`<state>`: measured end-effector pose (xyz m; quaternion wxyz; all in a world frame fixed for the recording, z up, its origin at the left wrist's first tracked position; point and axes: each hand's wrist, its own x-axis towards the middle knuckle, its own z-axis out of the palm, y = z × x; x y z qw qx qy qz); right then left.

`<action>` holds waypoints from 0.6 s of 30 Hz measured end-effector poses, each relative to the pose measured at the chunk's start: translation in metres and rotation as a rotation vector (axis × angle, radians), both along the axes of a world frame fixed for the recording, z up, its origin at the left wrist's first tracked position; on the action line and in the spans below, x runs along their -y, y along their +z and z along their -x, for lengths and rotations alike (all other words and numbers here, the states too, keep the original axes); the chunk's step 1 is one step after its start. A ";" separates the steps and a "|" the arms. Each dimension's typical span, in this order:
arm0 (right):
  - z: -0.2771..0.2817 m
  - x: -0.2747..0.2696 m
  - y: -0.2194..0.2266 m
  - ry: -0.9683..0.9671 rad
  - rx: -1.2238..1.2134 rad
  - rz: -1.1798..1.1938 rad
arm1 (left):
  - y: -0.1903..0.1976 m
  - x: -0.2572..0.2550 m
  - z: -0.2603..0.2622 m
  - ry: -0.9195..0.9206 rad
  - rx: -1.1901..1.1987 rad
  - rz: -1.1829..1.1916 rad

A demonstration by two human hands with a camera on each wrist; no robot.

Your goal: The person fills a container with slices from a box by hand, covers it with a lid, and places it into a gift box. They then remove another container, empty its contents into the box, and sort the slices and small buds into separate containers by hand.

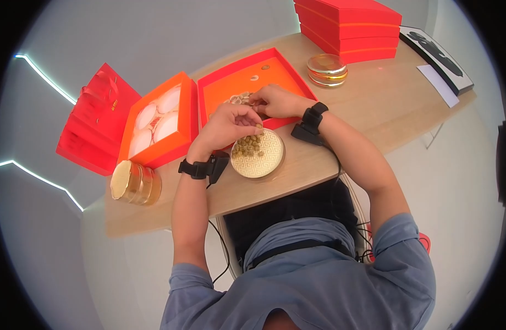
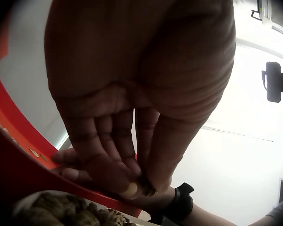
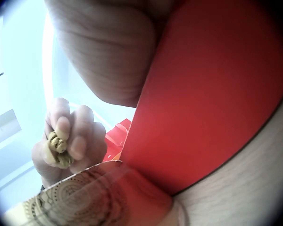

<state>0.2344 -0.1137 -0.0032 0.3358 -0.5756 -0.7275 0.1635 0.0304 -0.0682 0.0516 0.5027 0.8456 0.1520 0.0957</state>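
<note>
My left hand pinches small wrinkled, yellow-green dried pieces between thumb and fingertips, above the far side of a round container with a gold maze pattern. More greenish-brown dried pieces lie heaped on that container. Beyond it, my right hand reaches over the near wall of a shallow red box with an orange inside. Its fingers bend down at a pile of small pale, roundish pieces; the fingertips are hidden, so I cannot tell whether they hold one.
An orange-red gift box with round white inserts and a red gift bag stand left. A gold jar is at the near left. Clear gold-rimmed containers stand right of the box, with stacked red boxes behind and a framed picture farther right.
</note>
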 end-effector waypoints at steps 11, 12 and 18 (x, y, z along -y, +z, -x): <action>0.000 0.001 -0.002 -0.017 -0.008 -0.027 | -0.008 0.003 -0.003 -0.031 -0.042 -0.040; 0.000 0.001 -0.001 -0.018 0.000 -0.025 | -0.009 0.002 -0.003 -0.034 -0.044 -0.042; 0.000 0.000 -0.003 -0.029 0.016 -0.034 | -0.001 0.007 -0.002 0.006 -0.067 -0.155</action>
